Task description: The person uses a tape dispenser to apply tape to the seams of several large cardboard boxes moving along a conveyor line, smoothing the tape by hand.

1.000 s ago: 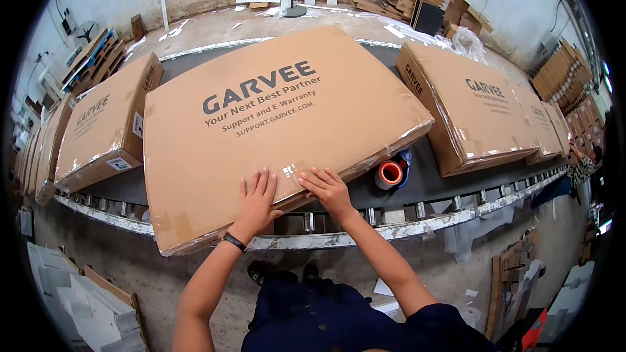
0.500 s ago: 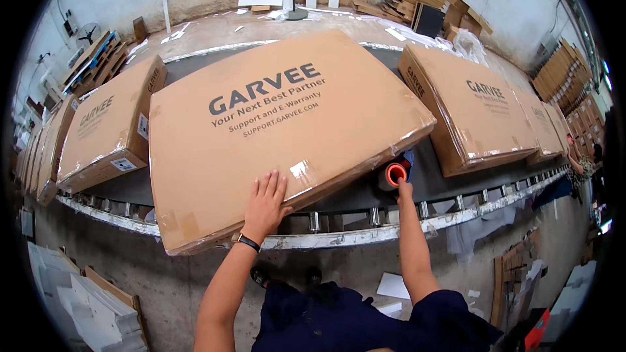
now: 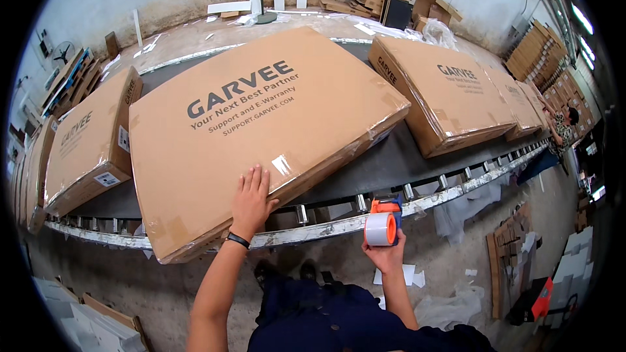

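Note:
A large flat cardboard box (image 3: 261, 137) lies slightly turned on a dark conveyor belt (image 3: 332, 182), with strips of clear tape on its near edge. My left hand (image 3: 253, 203) rests open on the box's top near that edge, fingers spread over the cardboard. In my right hand (image 3: 389, 254) is a tape dispenser (image 3: 380, 228) with an orange core, a wide roll of clear tape and a blue-and-orange head. It is held upright in front of the conveyor's metal rail, apart from the box. The grip is partly hidden by the roll.
More boxes stand on the belt, one to the left (image 3: 91, 140) and several in a row to the right (image 3: 450, 98). A person (image 3: 561, 127) is at the far right by the conveyor. White foam sheets (image 3: 98, 316) are stacked at lower left, and flattened cardboard (image 3: 512, 261) at lower right.
My right hand has drawn the tape dispenser back from beneath the box's right edge toward me, so it is now in full view. My left hand stays on the box.

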`<state>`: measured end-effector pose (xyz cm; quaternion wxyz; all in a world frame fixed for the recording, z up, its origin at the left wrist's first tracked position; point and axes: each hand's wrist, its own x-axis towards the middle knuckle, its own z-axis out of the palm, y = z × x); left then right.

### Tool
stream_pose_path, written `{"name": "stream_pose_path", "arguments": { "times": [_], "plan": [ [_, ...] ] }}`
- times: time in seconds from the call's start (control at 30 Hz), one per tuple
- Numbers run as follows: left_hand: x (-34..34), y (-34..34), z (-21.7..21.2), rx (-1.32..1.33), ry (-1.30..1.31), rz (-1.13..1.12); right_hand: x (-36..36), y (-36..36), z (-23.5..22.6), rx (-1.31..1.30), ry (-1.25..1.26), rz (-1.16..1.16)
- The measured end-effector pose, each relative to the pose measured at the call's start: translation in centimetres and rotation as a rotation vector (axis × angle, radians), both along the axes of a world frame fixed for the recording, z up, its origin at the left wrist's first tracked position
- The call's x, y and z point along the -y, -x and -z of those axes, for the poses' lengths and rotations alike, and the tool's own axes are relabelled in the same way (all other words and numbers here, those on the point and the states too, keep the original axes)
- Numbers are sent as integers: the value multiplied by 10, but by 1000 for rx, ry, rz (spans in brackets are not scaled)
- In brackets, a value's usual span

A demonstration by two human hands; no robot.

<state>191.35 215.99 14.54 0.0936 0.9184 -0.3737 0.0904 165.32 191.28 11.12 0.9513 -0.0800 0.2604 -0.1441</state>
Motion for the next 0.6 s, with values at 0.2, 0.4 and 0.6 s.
{"name": "stream_pose_path", "arguments": {
  "times": [0.2, 0.4, 0.6],
  "plan": [
    [-3, 5, 14, -21, 88, -42, -13, -57, -67, -91, 288, 383],
    [2, 11, 17, -17, 140, -116, -12, -159, -170, 131, 1563, 605],
    [-1, 8, 29, 37, 192, -161, -61, -213, -125, -344, 2473, -747]
  ]
}}
